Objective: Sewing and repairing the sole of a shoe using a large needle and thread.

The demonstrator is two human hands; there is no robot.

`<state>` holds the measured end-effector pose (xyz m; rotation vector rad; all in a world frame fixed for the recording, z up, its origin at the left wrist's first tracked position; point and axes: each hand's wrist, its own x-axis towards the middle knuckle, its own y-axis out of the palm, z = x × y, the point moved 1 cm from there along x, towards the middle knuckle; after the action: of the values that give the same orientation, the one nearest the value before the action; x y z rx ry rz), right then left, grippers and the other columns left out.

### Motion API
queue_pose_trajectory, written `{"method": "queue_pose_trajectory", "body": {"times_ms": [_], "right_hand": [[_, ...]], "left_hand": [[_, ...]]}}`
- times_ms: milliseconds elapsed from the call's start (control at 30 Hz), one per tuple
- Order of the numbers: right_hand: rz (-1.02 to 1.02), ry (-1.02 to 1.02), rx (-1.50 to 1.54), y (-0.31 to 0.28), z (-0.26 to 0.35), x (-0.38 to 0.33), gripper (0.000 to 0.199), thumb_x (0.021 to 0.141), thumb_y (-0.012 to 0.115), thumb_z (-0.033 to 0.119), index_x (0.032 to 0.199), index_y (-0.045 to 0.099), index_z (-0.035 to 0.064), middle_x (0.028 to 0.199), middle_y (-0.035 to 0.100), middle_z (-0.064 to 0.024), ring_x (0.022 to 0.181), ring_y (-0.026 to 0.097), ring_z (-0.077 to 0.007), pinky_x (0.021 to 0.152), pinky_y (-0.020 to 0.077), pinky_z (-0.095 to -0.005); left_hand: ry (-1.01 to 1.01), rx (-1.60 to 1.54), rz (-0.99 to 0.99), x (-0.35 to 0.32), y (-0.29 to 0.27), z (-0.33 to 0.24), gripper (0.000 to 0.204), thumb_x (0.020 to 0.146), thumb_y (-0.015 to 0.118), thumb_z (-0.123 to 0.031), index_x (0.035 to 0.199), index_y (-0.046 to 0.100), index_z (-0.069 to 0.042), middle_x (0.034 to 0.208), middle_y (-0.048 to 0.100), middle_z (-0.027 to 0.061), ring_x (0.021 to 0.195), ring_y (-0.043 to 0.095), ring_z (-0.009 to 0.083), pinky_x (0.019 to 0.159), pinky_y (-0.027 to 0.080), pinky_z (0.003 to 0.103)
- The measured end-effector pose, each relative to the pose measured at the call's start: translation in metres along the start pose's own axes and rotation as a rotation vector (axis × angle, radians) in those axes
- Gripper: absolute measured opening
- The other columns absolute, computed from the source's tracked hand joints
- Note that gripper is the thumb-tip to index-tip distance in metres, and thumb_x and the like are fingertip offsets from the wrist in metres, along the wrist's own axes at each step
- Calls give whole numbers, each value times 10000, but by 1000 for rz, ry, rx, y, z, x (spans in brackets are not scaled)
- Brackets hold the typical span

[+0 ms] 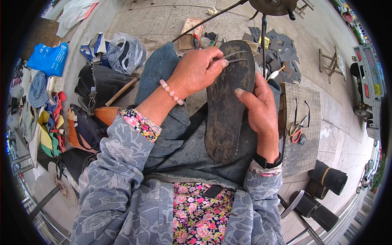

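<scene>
A worn dark shoe (224, 110) lies across my lap, its scuffed sole turned up and its toe end pointing away from me. My right hand (261, 107) grips its right edge, thumb pressed on the sole and the fingers hidden beneath. Metal tweezers (235, 53) are pinched in my left hand (195, 72), with two thin prongs spread apart over the upper sole. Whether the tips touch the sole I cannot tell. Dark grey cloth (175, 151) covers my lap under the shoe.
On my right, a wooden board (304, 153) carries scissors (295, 134) and eyeglasses (307, 112). Dark rolls (330, 179) lie beyond it. A crank machine (272, 6) stands ahead beside black scraps (281, 51). To the left are a wooden handle (121, 91), bags (48, 58) and coloured pieces (51, 130).
</scene>
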<state>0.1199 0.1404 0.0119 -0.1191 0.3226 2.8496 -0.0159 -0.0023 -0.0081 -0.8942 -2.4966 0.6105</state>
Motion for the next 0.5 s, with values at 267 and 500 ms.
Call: {"method": "queue_pose_trajectory", "body": {"times_ms": [267, 500], "right_hand": [[-9, -2, -21, -1, 1, -1, 515, 849, 559, -34, 1357, 474, -33, 1187, 624, -96, 1058, 590, -147, 926, 466, -290], [-5, 8, 3, 0, 1, -1, 510, 857, 560, -30, 1359, 474, -29, 1181, 623, -95, 1048, 592, -148, 925, 465, -292]], "left_hand": [[-8, 6, -2, 1, 0, -4, 232, 952, 660, -215, 1026, 656, 5, 626, 527, -5, 568, 430, 45, 508, 355, 251], [24, 29, 2, 1, 1, 2, 235, 956, 648, -224, 1025, 660, 0, 647, 549, 10, 578, 465, 65, 528, 387, 262]]}}
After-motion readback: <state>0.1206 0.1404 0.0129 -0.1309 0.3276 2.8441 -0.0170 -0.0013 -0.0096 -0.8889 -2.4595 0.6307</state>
